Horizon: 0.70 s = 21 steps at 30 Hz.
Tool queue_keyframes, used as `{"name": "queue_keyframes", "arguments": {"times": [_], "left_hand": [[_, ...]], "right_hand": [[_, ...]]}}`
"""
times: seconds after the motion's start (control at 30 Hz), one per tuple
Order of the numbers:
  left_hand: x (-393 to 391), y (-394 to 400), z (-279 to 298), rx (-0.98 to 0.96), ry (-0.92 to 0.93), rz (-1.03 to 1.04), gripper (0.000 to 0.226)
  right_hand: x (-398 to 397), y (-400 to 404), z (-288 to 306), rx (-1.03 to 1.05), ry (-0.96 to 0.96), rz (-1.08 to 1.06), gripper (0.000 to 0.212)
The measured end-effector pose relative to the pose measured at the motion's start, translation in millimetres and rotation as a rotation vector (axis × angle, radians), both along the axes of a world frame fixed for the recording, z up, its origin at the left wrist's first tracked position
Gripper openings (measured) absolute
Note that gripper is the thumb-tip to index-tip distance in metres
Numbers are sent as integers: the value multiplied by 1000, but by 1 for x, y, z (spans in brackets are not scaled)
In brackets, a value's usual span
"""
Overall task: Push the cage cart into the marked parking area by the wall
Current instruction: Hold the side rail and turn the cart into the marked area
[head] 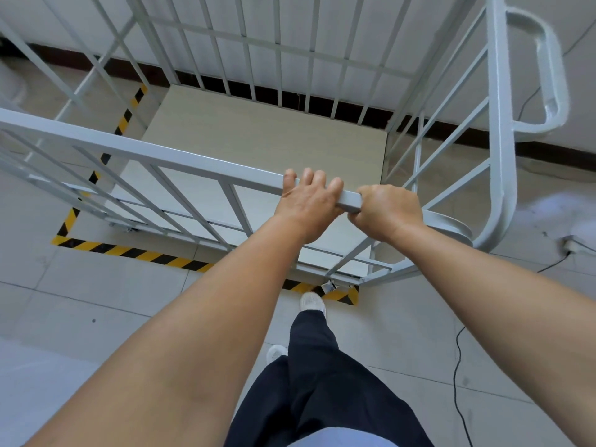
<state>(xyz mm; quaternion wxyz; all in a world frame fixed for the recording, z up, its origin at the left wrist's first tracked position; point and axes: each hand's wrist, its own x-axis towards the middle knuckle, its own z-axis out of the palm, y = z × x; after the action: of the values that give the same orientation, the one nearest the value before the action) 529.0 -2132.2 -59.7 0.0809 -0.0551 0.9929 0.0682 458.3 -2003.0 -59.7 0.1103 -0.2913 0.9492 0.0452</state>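
Observation:
A light grey metal cage cart (135,150) with barred sides and a pale board floor stands in front of me, its far side close to the white wall (290,24). My left hand (308,201) and my right hand (387,209) grip the right end of the cart's near top rail side by side. Yellow-and-black hazard tape (129,251) marks a rectangle on the floor. The cart's base sits inside the tape on the left and near sides. A caster (329,287) at the near right corner rests on the tape.
A looped handle (551,72) sticks out on the cart's right side. A dark skirting board (483,140) runs along the wall. A black cable (458,366) and a socket strip (575,245) lie on the tiled floor to the right. My feet stand just behind the tape.

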Motion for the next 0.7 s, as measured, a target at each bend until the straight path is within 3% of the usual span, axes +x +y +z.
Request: {"name": "queue_keyframes", "arguments": {"times": [0.4,0.7], "left_hand": [[2,5,2,5,-56,36,39],[11,25,7,41,-67,165,75]], "right_hand": [[1,1,4,-29,-25,-1,20],[-3,16,10,-165,-224,130,42]]}}
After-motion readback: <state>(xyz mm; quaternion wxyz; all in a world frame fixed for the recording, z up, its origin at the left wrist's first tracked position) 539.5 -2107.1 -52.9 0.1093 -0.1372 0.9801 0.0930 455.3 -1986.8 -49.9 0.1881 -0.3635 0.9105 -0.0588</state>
